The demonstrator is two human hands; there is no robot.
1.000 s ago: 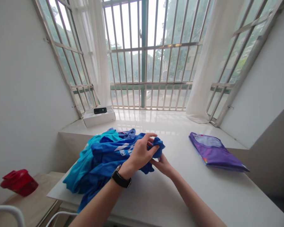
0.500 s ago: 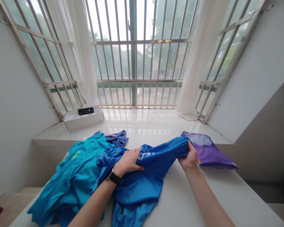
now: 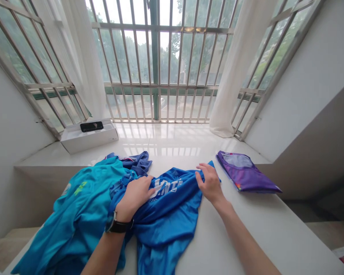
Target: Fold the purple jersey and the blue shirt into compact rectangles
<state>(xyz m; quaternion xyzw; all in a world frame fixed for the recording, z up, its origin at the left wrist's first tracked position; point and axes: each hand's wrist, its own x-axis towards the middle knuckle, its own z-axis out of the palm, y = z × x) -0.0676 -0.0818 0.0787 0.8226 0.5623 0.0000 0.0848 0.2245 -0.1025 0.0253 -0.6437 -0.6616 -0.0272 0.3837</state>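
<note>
A blue shirt (image 3: 172, 217) with white lettering on its chest lies rumpled on the white surface, its lower part running towards me. My left hand (image 3: 136, 196), with a black-strapped watch on the wrist, is closed on a fold of it beside the lettering; its fingertips are partly hidden. Over the shirt's right end, my right hand (image 3: 210, 183) has its fingers apart and rests against the cloth without gripping it. Left of the blue shirt, partly under its bunched edge, spreads a teal shirt (image 3: 88, 210) with a yellow-green print.
A dark blue garment (image 3: 139, 162) lies behind the shirts. At right is a folded purple garment (image 3: 249, 175). On the ledge at left, a white box (image 3: 91, 141) carries a black phone (image 3: 91, 126). Window bars and a white curtain (image 3: 225, 95) stand behind.
My right hand has let go of the shirt's right end and moved left, its fingers spreading. The stretched cloth has dropped flatter, showing more lettering. My left hand has shifted slightly left; the view has tilted down.
</note>
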